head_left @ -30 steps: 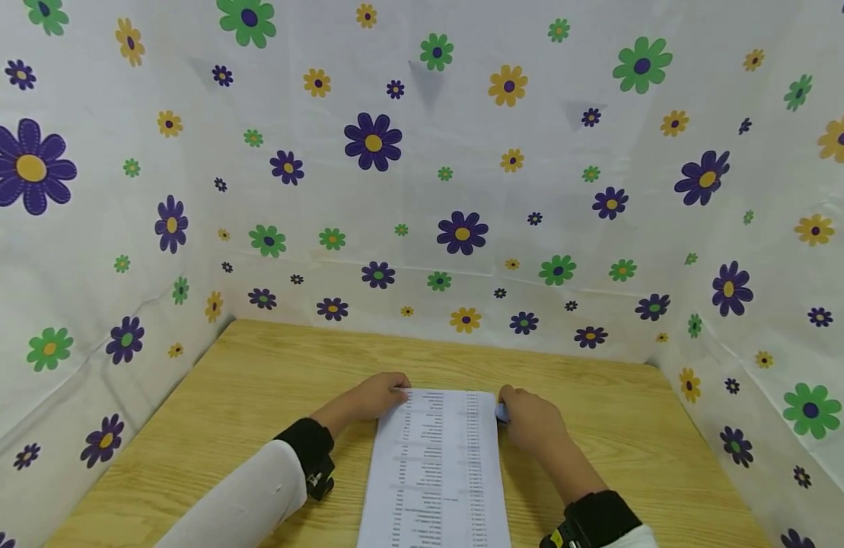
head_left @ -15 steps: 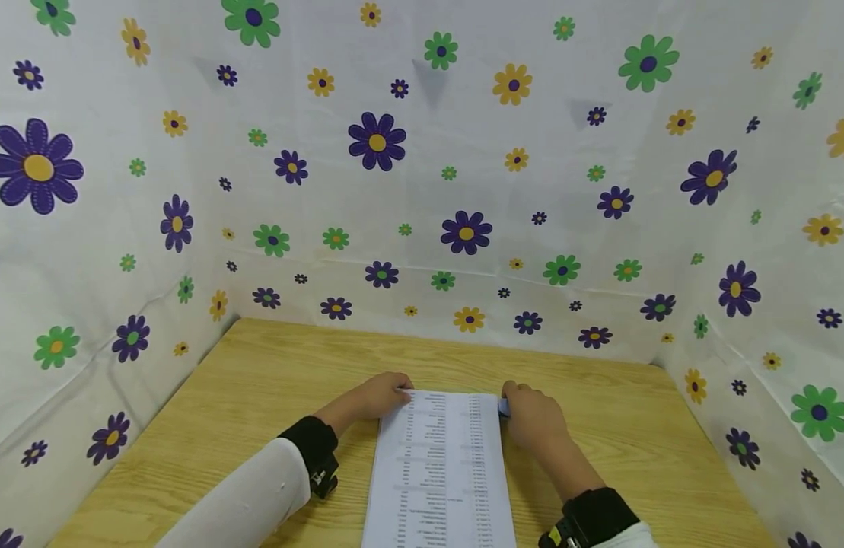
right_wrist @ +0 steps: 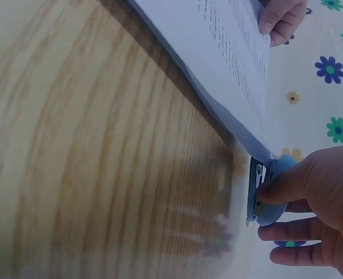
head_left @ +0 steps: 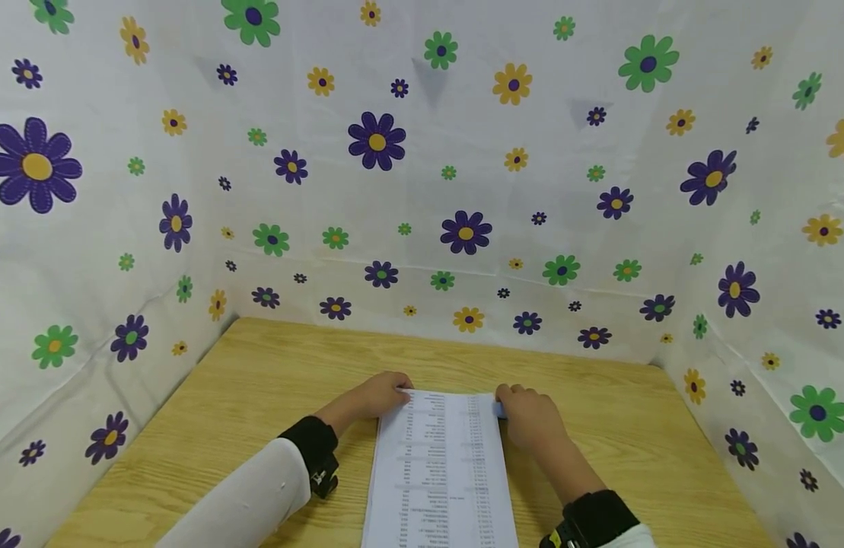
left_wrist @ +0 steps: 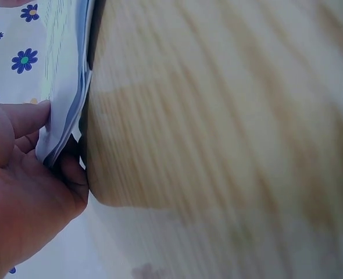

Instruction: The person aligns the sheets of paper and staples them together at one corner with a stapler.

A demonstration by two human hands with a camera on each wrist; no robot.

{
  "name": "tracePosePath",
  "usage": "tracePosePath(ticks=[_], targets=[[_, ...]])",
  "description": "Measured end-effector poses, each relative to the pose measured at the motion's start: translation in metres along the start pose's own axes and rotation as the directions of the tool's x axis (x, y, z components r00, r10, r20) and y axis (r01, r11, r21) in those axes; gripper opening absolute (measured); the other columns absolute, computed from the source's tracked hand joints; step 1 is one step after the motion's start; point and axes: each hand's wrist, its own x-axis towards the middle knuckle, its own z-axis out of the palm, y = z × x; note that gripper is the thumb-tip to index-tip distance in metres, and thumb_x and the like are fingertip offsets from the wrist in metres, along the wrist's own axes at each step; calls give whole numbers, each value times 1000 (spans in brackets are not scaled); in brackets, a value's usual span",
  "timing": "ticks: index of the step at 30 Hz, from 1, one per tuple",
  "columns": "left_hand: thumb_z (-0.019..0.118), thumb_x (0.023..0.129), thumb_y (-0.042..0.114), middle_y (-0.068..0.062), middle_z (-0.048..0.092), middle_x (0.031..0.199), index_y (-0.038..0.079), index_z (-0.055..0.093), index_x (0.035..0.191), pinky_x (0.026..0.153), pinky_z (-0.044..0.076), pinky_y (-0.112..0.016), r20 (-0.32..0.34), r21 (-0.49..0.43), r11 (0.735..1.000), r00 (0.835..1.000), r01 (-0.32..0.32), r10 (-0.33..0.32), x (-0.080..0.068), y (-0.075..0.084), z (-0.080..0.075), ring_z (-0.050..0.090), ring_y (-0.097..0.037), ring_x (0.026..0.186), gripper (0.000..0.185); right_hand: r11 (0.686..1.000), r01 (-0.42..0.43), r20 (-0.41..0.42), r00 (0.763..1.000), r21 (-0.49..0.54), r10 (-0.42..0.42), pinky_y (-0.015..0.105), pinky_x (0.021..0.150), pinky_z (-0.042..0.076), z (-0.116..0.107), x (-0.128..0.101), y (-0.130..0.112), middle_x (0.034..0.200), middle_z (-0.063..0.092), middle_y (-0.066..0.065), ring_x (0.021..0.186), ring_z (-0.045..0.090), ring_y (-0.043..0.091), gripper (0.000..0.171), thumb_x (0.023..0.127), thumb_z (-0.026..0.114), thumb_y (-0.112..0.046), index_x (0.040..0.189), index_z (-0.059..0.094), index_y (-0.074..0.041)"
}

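Observation:
A stack of printed paper sheets [head_left: 438, 472] extends from the middle of the table toward the person. At its far left corner the left hand [head_left: 378, 396] pinches the sheets, thumb on top and fingers beneath. The left wrist view shows several sheets [left_wrist: 67, 87] fanned slightly apart at their edges. My right hand [head_left: 534, 418] grips a small light-blue stapler [right_wrist: 271, 192] at the far right corner. In the right wrist view the stapler's mouth meets the corner of the paper, thumb on one side and fingers on the other.
The wood-grain table [head_left: 271, 358] has a glossy top. White cloth printed with flowers [head_left: 422, 190] stands behind it and along both sides. Black bands with small cameras [head_left: 319, 464] sit on the wrists.
The right hand and stapler have shifted slightly left, closer to the paper's corner, over the last half second. The left hand stays at its corner.

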Motion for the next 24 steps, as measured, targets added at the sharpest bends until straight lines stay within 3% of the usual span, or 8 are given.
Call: tracePosePath(ticks=[9, 14, 24], targets=[[59, 102, 14, -4, 67, 110, 12, 68, 108, 89, 47, -41, 15, -22, 999, 1000, -24, 24, 0, -2, 2, 59, -20, 97, 11, 998, 3, 22, 1000, 62, -4, 45, 88, 57, 1, 5, -1, 111, 71, 9, 101, 69, 29, 28, 93, 70, -1, 119, 65, -10], [58, 102, 14, -4, 66, 110, 12, 67, 108, 88, 47, -41, 23, -28, 999, 999, -27, 28, 0, -2, 2, 59, -20, 97, 11, 999, 27, 1, 1000, 30, -27, 46, 87, 57, 6, 8, 2, 111, 71, 8, 100, 68, 29, 27, 93, 70, -4, 119, 66, -12], [58, 101, 14, -3, 67, 105, 11, 68, 106, 84, 48, -38, 4, -26, 1000, 1000, -9, 9, -2, -2, 3, 59, -19, 93, 11, 995, -79, -23, 997, 57, 80, 46, 83, 58, 4, 5, 6, 108, 70, 12, 98, 69, 31, 33, 92, 71, -13, 124, 65, -6]])
